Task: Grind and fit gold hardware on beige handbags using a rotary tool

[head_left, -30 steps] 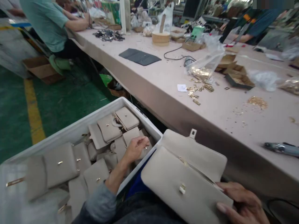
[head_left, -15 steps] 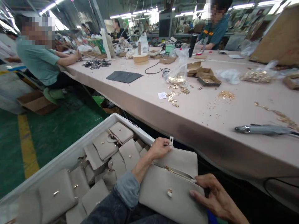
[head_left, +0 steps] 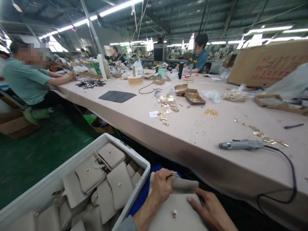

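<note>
A beige handbag [head_left: 176, 208] with a small gold clasp lies on my lap at the bottom of the view. My left hand [head_left: 161, 186] is closed on the folded edge of its flap, by the metal tab. My right hand [head_left: 209, 210] rests on the bag's right side, fingers pressed along the flap edge and holding it. Left of my lap stands a white plastic crate [head_left: 72, 162] holding several more beige bags.
A long pink worktable [head_left: 192, 128] runs ahead, carrying an electric screwdriver [head_left: 240, 145] with its cord, scattered gold fittings [head_left: 166, 114], small cardboard trays [head_left: 192, 96] and a dark mat [head_left: 117, 96]. Other people sit along both sides. Green floor lies to the left.
The camera tilted up. My left hand left the crate, took the bag's flap and folded it down. The bag moved lower on my lap, my right hand staying on it.
</note>
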Tool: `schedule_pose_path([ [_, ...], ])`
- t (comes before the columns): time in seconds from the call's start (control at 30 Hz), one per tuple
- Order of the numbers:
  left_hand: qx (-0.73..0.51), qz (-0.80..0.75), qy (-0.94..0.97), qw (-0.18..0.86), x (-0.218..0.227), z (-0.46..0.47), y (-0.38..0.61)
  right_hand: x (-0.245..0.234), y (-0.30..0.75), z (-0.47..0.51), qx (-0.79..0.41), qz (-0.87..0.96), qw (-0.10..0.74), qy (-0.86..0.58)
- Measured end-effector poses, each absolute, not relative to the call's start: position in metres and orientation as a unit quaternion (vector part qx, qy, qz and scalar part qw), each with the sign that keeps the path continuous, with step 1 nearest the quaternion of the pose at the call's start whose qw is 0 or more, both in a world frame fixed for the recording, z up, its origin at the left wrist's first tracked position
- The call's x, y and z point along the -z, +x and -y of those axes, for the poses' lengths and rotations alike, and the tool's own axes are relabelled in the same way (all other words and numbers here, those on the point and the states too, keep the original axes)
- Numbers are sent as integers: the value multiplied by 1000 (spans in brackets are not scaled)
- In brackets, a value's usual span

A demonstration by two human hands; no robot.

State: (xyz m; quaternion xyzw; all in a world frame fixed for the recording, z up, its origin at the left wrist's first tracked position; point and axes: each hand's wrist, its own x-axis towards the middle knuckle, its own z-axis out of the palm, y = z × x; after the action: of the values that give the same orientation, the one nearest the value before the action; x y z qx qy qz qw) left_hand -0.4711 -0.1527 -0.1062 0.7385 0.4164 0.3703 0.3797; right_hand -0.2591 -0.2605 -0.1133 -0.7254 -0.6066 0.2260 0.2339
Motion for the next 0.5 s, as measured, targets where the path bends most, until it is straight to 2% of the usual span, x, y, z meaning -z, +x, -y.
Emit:
schedule_pose_path([
  [0.07,-393,-385,761,344,114,159,-470,109,-256,262,-200,601,252,-732],
  [0.17,-418,-366,780,288,122,165,-471,98,-263,262,-170,586,357,-707],
  [0.23,-426,-366,792,240,125,167,-470,90,-276,259,-248,566,416,-667],
  [0.33,-415,-352,820,176,123,171,-467,85,-302,253,-402,495,457,-621],
  [0.5,-371,-350,841,182,111,187,-465,96,-332,249,-464,369,525,-611],
])
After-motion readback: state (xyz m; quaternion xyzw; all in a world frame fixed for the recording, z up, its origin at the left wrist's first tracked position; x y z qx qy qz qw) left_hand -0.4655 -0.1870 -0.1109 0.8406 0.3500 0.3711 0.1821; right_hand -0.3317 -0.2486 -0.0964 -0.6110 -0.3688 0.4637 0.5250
